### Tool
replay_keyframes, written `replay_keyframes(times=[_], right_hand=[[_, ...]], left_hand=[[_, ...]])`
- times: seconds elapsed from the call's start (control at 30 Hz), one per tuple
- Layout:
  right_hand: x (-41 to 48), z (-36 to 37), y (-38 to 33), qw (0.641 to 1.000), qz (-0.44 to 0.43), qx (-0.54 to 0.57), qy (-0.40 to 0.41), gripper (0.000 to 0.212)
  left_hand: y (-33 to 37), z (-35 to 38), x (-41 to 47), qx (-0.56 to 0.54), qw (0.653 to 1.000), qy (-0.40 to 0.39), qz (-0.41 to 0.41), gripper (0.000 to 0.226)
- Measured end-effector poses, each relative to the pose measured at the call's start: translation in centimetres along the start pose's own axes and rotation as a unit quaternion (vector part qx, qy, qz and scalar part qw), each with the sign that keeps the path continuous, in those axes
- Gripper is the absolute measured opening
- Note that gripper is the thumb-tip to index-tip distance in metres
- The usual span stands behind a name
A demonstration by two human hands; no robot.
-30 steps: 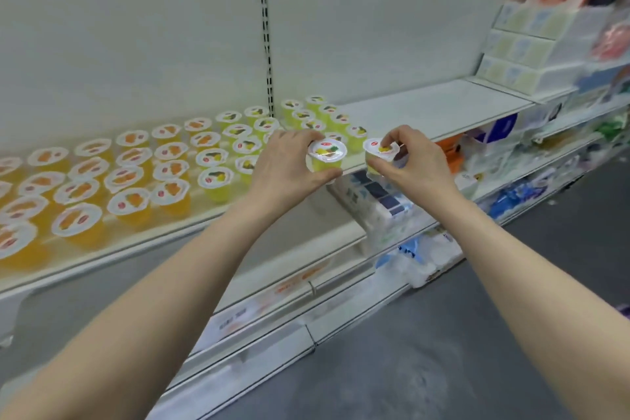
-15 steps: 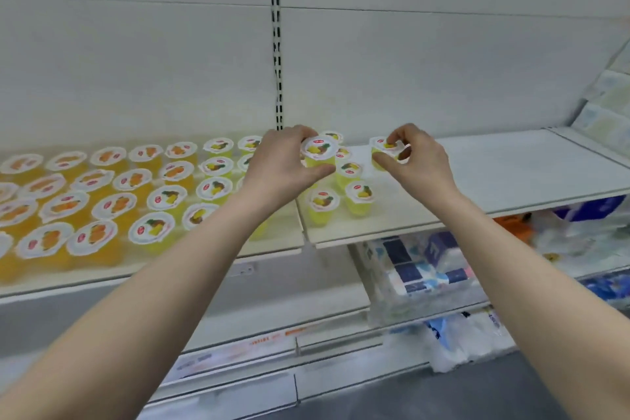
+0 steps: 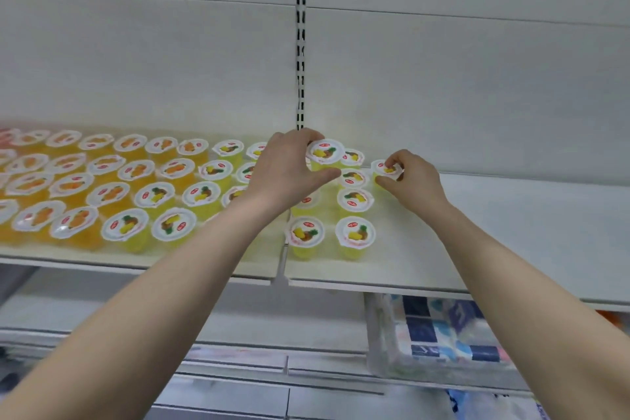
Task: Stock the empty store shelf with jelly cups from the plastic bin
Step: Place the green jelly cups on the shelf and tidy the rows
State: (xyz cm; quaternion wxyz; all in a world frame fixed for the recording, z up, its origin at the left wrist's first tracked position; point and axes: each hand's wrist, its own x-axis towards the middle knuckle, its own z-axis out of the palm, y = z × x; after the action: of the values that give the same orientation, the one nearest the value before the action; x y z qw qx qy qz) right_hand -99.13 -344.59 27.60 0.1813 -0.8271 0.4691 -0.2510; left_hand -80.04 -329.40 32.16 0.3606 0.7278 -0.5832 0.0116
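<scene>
White shelving is filling the view, with a slotted upright (image 3: 300, 44) running down the back panel at 12 o'clock. Over the shelf (image 3: 511, 232), the left hand (image 3: 289, 174) is gripping a pineapple jelly cup (image 3: 325, 152): fingers are curling over its far rim and the thumb is pressing its near side. At 3 o'clock from it, the right hand (image 3: 412, 181) is pinching a second jelly cup (image 3: 385, 169) between thumb and fingertips; whether its base is touching the shelf cannot be told. Yellow cups (image 3: 354, 232) are standing in rows at 6 o'clock from the hands. Orange cups (image 3: 71, 184) are filling the shelf toward 9 o'clock. Wrapped packs (image 3: 436, 334) are lying below at 5 o'clock.
</scene>
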Motion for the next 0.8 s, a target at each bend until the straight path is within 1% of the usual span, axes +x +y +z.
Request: replay_keyframes(times=[0.2, 0.33, 0.5, 0.6, 0.8], right_hand=[[1.9, 0.8, 0.7, 1.000, -0.020, 0.022, 0.002, 0.029], [2.0, 0.6, 1.0, 0.999, -0.035, 0.003, -0.011, 0.030], [1.2, -1.3, 2.0, 0.993, -0.097, -0.038, -0.061, 0.043], [0.8, -3.0, 2.8, 0.990, -0.115, -0.067, -0.047, 0.049], [0.3, -5.0, 4.3, 0.987, -0.112, -0.112, -0.025, 0.047]], left_hand=[[0.7, 0.7, 0.5, 0.010, 1.000, -0.001, -0.006, 0.054], [1.5, 1.3, 1.2, 0.009, 1.000, -0.008, 0.011, 0.056], [3.1, 3.0, 2.5, 0.036, 0.998, -0.023, 0.046, 0.056], [4.6, 4.5, 3.3, 0.055, 0.995, -0.050, 0.067, 0.053], [6.6, 7.7, 4.6, 0.135, 0.979, -0.120, 0.096, 0.055]])
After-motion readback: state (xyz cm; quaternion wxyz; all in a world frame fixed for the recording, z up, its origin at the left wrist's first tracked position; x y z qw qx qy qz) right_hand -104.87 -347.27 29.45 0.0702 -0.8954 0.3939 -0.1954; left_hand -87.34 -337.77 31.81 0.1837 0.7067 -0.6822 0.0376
